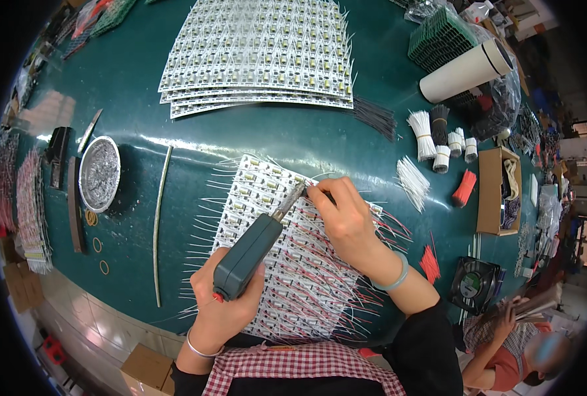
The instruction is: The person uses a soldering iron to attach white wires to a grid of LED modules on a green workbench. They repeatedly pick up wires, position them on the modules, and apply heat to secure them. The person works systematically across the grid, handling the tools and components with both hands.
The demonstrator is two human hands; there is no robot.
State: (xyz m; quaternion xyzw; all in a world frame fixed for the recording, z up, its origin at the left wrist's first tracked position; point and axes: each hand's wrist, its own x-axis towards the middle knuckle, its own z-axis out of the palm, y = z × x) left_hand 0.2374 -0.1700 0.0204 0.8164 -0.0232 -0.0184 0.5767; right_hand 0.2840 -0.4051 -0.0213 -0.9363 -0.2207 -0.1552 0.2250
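Note:
My left hand (224, 307) is wrapped round a dark green soldering gun (247, 254), its metal tip slanting up and to the right. That tip touches or nearly touches the upper edge of a white circuit board panel (241, 198) lined with small yellowish parts. Close by the tip, my right hand (346, 214) has thumb and finger pinched together on a thin wire, mostly hidden by the fingers. Pale wires stick out from the panel's left side, while red and white ones spread over its lower and right parts.
More board panels (254, 59) lie stacked at the back. On the left are a foil-like bowl (100, 173) and a long thin rod (162, 231). Wire bundles (422, 135), a tumbler (465, 71), a cardboard box (491, 198) and a fan (473, 285) stand right. Another person (511, 353) sits lower right.

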